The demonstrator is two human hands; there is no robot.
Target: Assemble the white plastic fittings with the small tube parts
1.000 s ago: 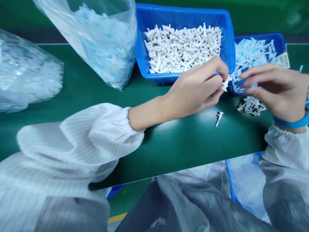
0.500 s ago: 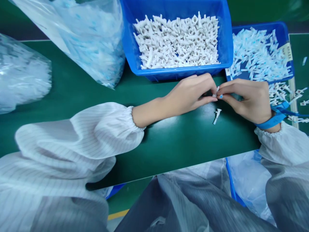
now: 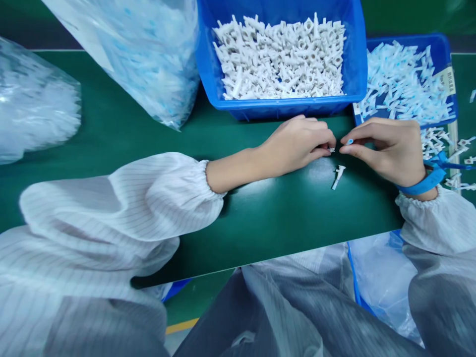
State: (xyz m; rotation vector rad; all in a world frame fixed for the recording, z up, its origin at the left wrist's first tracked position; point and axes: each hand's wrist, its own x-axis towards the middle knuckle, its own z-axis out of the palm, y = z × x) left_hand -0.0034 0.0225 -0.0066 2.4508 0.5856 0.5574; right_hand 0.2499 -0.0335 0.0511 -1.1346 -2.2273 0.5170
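Note:
My left hand [image 3: 300, 144] is closed in a pinch on a small white plastic fitting [image 3: 332, 149], of which only the tip shows. Facing it across a narrow gap, my right hand [image 3: 390, 146] pinches a small blue-and-white plastic tube [image 3: 349, 142] between thumb and forefinger. Just below the two hands, a white fitting with a pale tube end [image 3: 338, 177] lies on the green table [image 3: 282, 213]. Behind my left hand stands a blue bin [image 3: 282, 105] holding a heap of white plastic fittings [image 3: 282, 59].
A shallow blue tray [image 3: 455, 116] of blue-and-white tubes stands at the back right, with loose fittings [image 3: 433, 141] beside my right wrist. Clear bags of parts, one bluish [image 3: 148, 59] and one white [image 3: 40, 104], sit at the left. A blue strap [image 3: 424, 183] circles my right wrist.
My hands have drawn slightly apart, opening a gap between the white fitting and the blue-and-white tube. The whole view has shifted a little.

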